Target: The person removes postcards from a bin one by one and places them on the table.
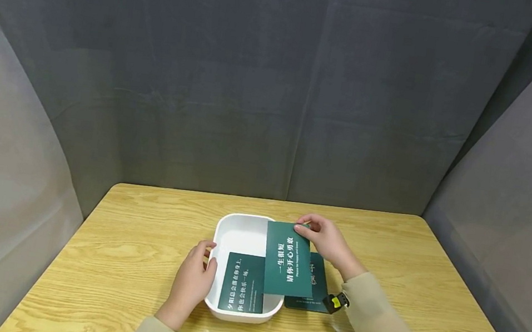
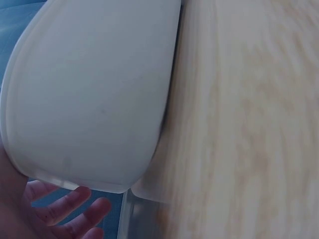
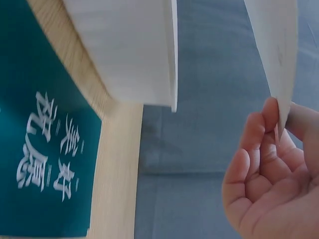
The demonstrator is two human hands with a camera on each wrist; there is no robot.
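A white rectangular tray point(image 1: 227, 228) sits mid-table with one dark green printed card point(image 1: 242, 283) lying flat inside it. My right hand point(image 1: 324, 238) pinches the far edge of a second green card point(image 1: 288, 258) and holds it tilted over the tray's right rim. In the right wrist view that card's pale underside point(image 3: 276, 45) shows edge-on between my fingers point(image 3: 259, 134). A third green card point(image 1: 312, 290) lies on the table right of the tray. My left hand point(image 1: 196, 274) rests against the tray's left wall point(image 2: 94, 94), thumb on the rim.
The wooden table point(image 1: 135, 238) is boxed in by grey fabric backdrop point(image 1: 277, 78) on three sides. Bare wood lies left, right and behind the tray. A small black and yellow device point(image 1: 336, 302) is strapped at my right wrist.
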